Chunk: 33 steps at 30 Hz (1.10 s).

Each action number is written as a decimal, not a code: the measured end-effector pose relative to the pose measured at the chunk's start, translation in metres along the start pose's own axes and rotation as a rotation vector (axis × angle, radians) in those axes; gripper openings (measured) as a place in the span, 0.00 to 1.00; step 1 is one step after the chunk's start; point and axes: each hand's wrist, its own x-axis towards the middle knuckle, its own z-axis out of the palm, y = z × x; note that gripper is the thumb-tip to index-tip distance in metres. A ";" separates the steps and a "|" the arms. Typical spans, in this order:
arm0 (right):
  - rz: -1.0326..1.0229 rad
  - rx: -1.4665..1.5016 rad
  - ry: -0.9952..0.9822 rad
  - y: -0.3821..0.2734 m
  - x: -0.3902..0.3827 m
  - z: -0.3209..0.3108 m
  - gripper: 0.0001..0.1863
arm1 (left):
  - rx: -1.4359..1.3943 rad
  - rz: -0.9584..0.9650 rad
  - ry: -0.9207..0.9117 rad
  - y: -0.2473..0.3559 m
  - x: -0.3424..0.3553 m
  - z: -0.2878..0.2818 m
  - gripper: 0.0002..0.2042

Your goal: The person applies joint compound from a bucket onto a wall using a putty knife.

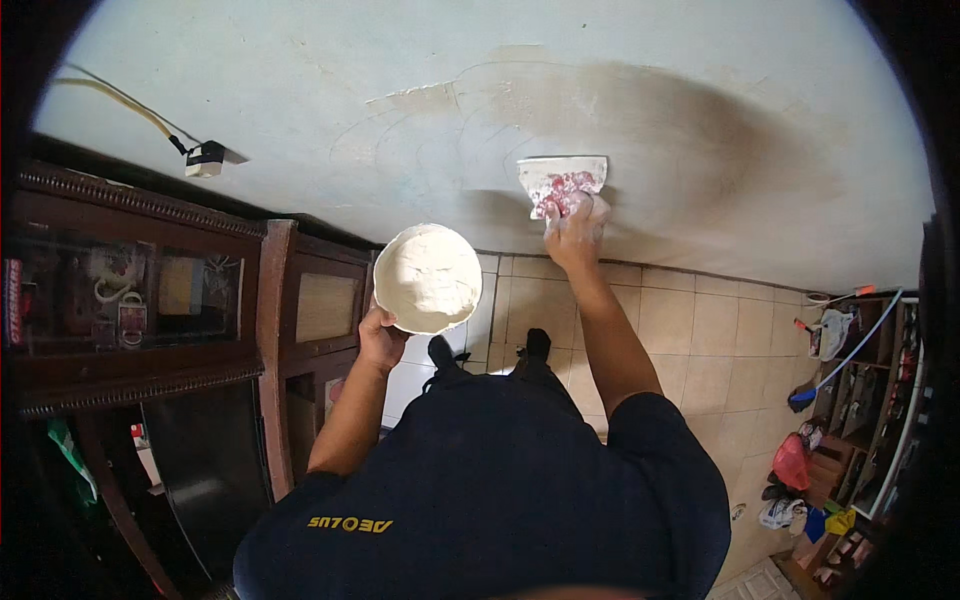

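My left hand (381,338) grips the rim and side of a round white tub (380,283), its fingers partly hidden behind it. Pale, creamy wall filler (432,272) fills much of the tub, its surface uneven. My right hand (579,222), smeared with white, is closed around a red and white putty knife (560,183) with a wide blade. The blade's straight far edge lies at the wall (400,150); whether it presses on it I cannot tell. Ahead of the blade, a rough patch (540,95) with curved scrape marks and raised ridges shows on the wall.
A dark wooden cabinet (275,330) with glass panels stands at my left. A white socket block (204,160) with a yellowish cable hangs on the wall above it. My feet stand on beige floor tiles (690,340). A cluttered shelf (855,430) and blue-headed broom (803,398) are at right.
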 end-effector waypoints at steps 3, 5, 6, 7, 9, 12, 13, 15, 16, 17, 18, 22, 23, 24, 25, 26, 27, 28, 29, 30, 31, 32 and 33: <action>-0.063 0.107 0.074 -0.015 0.026 -0.009 0.21 | -0.038 0.006 0.023 -0.002 0.001 0.004 0.33; -0.082 0.148 0.123 -0.035 0.059 -0.018 0.21 | -0.050 0.004 0.032 -0.003 0.001 0.001 0.33; -0.066 0.100 0.143 -0.043 0.079 -0.022 0.22 | -0.047 -0.013 0.031 -0.004 0.005 -0.001 0.33; -0.053 0.055 0.162 -0.047 0.091 -0.020 0.24 | -0.045 -0.029 0.032 -0.006 0.007 -0.003 0.34; -0.033 -0.022 0.139 -0.042 0.104 -0.006 0.25 | -0.031 -0.051 0.022 -0.005 0.009 -0.003 0.34; 0.044 -0.163 0.002 -0.037 0.088 0.010 0.27 | -0.026 -0.040 -0.004 -0.006 0.010 -0.007 0.34; 0.112 -0.243 -0.108 -0.031 0.074 0.018 0.28 | -0.027 -0.019 -0.030 -0.008 0.013 -0.009 0.35; 0.176 -0.206 -0.123 -0.015 0.039 0.028 0.25 | -0.022 -0.023 -0.045 -0.011 0.014 -0.013 0.35; 0.160 -0.162 -0.115 -0.010 0.024 0.029 0.25 | -0.015 -0.023 -0.062 -0.010 0.014 -0.014 0.34; 0.143 -0.116 -0.105 -0.007 0.013 0.028 0.25 | -0.015 -0.019 -0.063 -0.009 0.014 -0.012 0.34; 0.141 -0.115 -0.100 -0.002 0.002 0.026 0.25 | -0.028 -0.015 -0.034 -0.008 0.012 -0.009 0.34; 0.097 0.003 -0.018 0.001 0.007 0.010 0.25 | -0.037 -0.006 0.005 -0.003 0.004 0.002 0.34; 0.081 0.074 0.080 -0.007 0.019 0.001 0.25 | -0.037 -0.005 0.004 -0.004 0.005 0.000 0.34; 0.025 0.086 0.097 -0.022 0.045 -0.012 0.25 | -0.022 -0.009 0.010 -0.005 0.006 -0.004 0.34; 0.008 0.111 0.163 -0.032 0.068 -0.021 0.25 | -0.003 -0.018 0.011 -0.005 0.005 -0.006 0.34; -0.006 0.129 0.233 -0.039 0.087 -0.030 0.25 | 0.004 -0.025 0.004 -0.003 0.005 -0.003 0.34; -0.003 0.128 0.236 -0.048 0.103 -0.036 0.25 | 0.008 -0.019 -0.006 0.000 0.004 0.001 0.34; -0.027 0.060 0.211 -0.056 0.117 -0.042 0.25 | 0.009 -0.013 -0.016 0.001 0.003 0.003 0.34; -0.051 -0.007 0.185 -0.060 0.123 -0.044 0.26 | 0.011 -0.012 -0.016 0.001 0.004 0.003 0.34; 0.004 -0.028 0.073 -0.060 0.121 -0.040 0.28 | 0.008 -0.018 -0.009 0.000 0.006 0.001 0.35; 0.007 -0.032 0.075 -0.056 0.112 -0.037 0.28 | 0.006 -0.028 -0.008 -0.001 0.007 0.001 0.35; 0.069 -0.113 -0.032 -0.048 0.096 -0.027 0.29 | 0.007 -0.026 -0.007 -0.003 0.009 -0.003 0.35; 0.130 -0.193 -0.139 -0.039 0.079 -0.015 0.30 | 0.006 -0.016 -0.035 -0.004 0.012 -0.007 0.35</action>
